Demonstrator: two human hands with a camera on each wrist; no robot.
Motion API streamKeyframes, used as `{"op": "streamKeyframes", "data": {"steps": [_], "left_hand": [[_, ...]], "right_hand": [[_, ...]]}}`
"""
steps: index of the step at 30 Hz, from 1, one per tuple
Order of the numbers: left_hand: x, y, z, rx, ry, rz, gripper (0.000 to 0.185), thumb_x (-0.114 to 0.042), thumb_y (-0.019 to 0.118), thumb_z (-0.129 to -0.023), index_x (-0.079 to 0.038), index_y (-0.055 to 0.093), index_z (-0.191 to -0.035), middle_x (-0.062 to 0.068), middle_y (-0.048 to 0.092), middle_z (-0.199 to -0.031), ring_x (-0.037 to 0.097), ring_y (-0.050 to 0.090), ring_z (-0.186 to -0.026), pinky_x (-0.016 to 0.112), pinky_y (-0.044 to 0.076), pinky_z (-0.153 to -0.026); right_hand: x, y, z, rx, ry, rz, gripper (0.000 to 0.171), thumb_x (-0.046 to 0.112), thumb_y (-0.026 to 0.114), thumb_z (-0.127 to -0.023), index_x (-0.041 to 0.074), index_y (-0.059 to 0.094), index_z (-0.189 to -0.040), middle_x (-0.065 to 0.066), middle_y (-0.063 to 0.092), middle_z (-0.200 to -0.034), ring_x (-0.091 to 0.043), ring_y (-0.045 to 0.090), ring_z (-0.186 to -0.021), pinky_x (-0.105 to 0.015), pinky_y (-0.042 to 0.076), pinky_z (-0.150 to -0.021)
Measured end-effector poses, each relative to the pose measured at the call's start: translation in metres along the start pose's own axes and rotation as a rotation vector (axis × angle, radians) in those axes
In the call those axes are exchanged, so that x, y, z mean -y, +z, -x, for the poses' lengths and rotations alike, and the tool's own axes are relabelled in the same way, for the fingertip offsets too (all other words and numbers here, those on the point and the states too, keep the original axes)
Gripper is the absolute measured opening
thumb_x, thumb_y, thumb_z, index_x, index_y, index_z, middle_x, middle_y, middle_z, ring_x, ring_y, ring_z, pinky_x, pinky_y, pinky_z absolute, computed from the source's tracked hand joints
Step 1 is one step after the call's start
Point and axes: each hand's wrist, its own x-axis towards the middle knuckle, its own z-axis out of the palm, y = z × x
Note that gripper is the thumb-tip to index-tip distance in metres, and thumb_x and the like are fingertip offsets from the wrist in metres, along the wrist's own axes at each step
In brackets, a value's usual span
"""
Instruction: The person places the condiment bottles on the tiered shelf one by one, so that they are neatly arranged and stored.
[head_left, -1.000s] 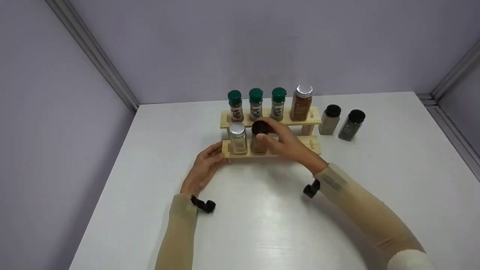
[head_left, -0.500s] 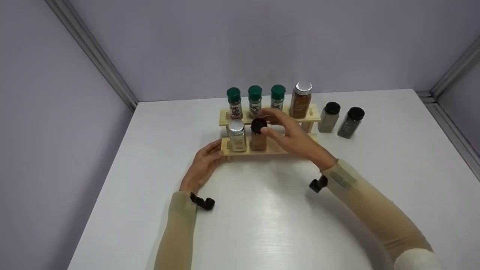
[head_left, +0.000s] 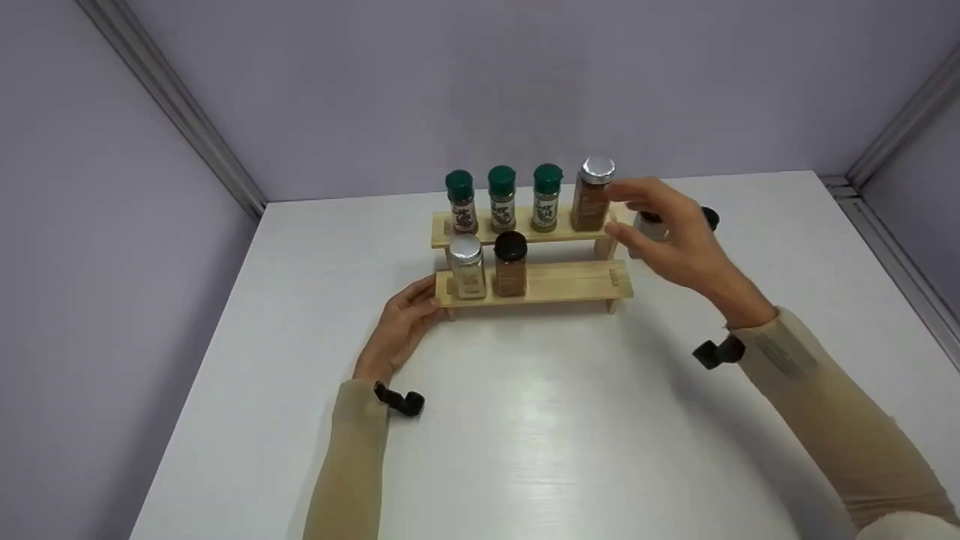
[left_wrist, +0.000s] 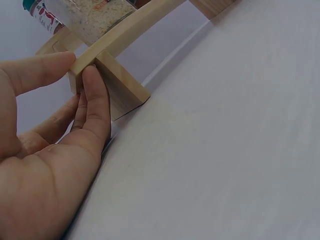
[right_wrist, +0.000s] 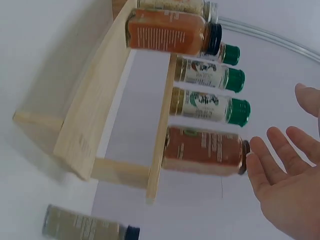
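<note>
My left hand pinches the left end of the lower shelf of a two-tier wooden spice rack, thumb at the top edge and fingers below in the left wrist view. On that shelf stand a silver-capped spice jar and a black-capped jar of reddish-brown spice. The upper shelf bears several green-capped shakers and a silver-capped jar of red-brown spice. My right hand is in the air right of the rack, fingers apart and holding nothing. It partly hides two black-capped jars behind it.
In the right wrist view one black-capped jar of greyish spice stands on the white table beside the rack. Pale walls rise behind and at the sides of the table.
My right hand has let go of the black-capped reddish-brown jar on the lower shelf and moved right toward the two loose jars. My left hand keeps its place at the rack.
</note>
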Motion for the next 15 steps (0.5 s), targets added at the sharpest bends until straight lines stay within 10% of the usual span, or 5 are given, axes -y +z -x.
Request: {"op": "streamKeyframes", "data": {"steps": [15], "left_hand": [[0.001,0.001,-0.001,-0.012,-0.01,-0.016,0.058,0.002,0.06,-0.107,0.0,0.041,-0.161,0.018,0.048,-0.156,0.024,0.055,-0.138,0.03,0.053,-0.111]], "right_hand": [[-0.066,-0.067,0.039,-0.197,0.2,0.196,0.05,0.01,0.081,-0.096,0.006,0.065,-0.143,-0.015,0.067,-0.141,-0.011,0.061,-0.128,-0.016,0.046,-0.106]]}}
